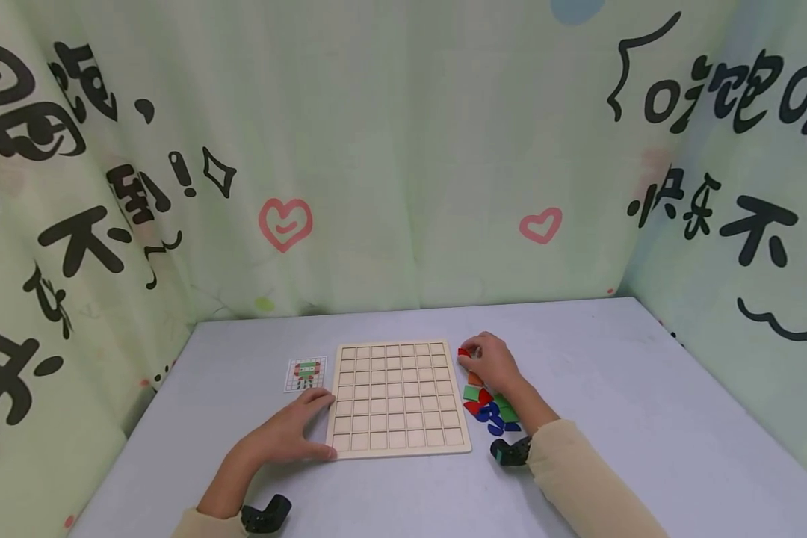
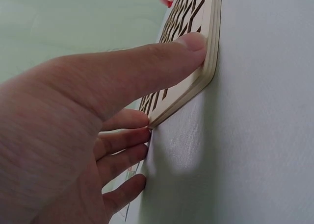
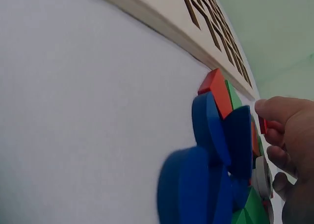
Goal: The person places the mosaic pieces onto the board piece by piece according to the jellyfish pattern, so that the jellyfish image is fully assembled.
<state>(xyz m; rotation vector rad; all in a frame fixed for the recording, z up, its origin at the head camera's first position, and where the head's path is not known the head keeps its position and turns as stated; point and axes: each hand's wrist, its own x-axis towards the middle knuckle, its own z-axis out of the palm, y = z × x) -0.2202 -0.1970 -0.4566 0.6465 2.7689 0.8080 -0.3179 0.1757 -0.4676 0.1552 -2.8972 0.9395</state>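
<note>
Cream sleeves are seen nearest the head camera, with black devices worn at the cuffs. Beyond them, a pale gridded board is laid flat on the white table, between the two hands. Its near left corner is spanned by the left hand: the thumb is rested on the near rim, and the other fingers are loosely spread, fairly straight, some tips at the left edge. Nothing is clasped there; the board is probably being steadied against sliding. By the right hand, fingers bent inward, a red piece is pinched under the thumb, presumably because so small a block is best taken by its edges. Blue pieces and green pieces are heaped beside the board's right edge, likely for easy reach. Beside its left edge, a pattern card is placed face up, apparently so that it can be consulted.
</note>
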